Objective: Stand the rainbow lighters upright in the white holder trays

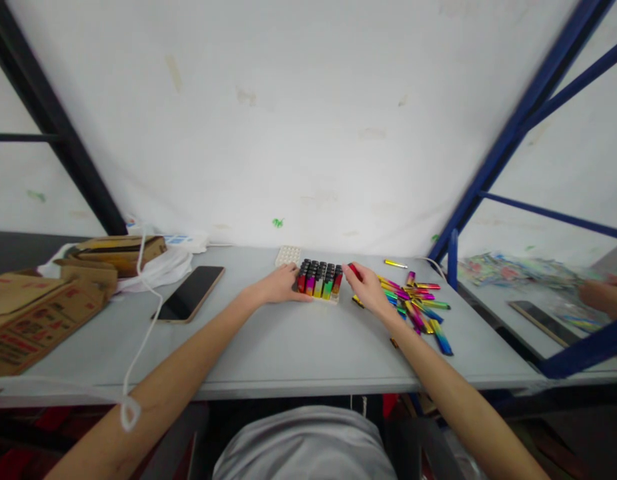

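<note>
Several colourful lighters with black tops (319, 279) stand upright in rows in a pale tray (326, 300) near the middle of the table. My left hand (279, 283) grips the left side of this tray, thumb along its front edge. Just right of the tray, my right hand (367, 289) is closed on a red lighter (355, 270), which shows at the fingertips. Beside and behind that hand lies a loose pile of shiny multicoloured lighters (419, 307) on the grey table.
Behind the tray lies an empty white holed tray (289, 255). A phone (189, 294), a white cable (147, 287) and cardboard boxes (38, 313) are at left. Blue frame bars (493, 157) rise at right; beyond them show another person's hand (603, 295) and a second phone (544, 323).
</note>
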`<state>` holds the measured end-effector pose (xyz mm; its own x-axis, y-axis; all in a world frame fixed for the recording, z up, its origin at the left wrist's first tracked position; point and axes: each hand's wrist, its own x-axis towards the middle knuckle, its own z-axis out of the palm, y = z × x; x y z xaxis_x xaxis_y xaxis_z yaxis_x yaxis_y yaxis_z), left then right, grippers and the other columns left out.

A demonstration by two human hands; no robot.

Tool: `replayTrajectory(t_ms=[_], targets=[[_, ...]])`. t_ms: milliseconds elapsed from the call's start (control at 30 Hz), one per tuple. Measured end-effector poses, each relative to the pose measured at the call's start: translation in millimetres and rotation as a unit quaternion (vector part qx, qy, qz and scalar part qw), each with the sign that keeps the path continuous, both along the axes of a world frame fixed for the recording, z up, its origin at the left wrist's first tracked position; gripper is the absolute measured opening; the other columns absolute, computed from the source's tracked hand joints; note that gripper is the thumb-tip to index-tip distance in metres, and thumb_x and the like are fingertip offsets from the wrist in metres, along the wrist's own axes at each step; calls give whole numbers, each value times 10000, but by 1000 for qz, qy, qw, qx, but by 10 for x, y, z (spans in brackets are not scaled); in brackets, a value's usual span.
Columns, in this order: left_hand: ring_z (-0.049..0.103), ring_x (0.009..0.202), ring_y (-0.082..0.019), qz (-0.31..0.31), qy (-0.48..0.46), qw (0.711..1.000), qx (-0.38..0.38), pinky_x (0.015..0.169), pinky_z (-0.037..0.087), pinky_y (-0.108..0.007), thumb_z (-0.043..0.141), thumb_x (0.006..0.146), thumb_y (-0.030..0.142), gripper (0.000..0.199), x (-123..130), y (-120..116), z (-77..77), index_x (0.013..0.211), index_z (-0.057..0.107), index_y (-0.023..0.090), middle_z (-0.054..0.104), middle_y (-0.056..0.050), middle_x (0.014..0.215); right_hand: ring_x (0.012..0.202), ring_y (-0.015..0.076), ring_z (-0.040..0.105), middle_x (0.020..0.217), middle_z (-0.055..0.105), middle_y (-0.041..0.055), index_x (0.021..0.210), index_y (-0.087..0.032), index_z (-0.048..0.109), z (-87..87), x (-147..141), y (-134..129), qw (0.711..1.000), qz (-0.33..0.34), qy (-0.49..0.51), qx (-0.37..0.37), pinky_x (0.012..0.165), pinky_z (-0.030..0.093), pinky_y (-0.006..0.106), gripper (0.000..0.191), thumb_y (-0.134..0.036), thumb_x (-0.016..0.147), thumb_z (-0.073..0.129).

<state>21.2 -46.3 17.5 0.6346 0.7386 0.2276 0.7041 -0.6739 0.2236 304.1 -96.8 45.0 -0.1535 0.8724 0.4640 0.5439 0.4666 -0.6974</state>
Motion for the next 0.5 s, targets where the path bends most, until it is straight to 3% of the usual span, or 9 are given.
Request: replayTrajectory(t_ms=[200,500], targets=[[598,1073,-307,7,-11,1000,-2,1007,480,-393,674,805,828,669,-15,25,-32,1072,727,217,681,-108,1108,542,129,345,520,332,-34,553,-242,381,-11,-68,-71,996,-66,-54,33,555,239,291,538,-603,942,468],[605,1058,-314,14,-20,1000,5,983,486,-400,658,781,869,714,-35,62,-92,1084,725,226,683,-105,1094,548,141,395,525,410,-36,602,-245,426,-26,-82,-110,996,-57,-59,44,561,269,286,384,-453,920,484]])
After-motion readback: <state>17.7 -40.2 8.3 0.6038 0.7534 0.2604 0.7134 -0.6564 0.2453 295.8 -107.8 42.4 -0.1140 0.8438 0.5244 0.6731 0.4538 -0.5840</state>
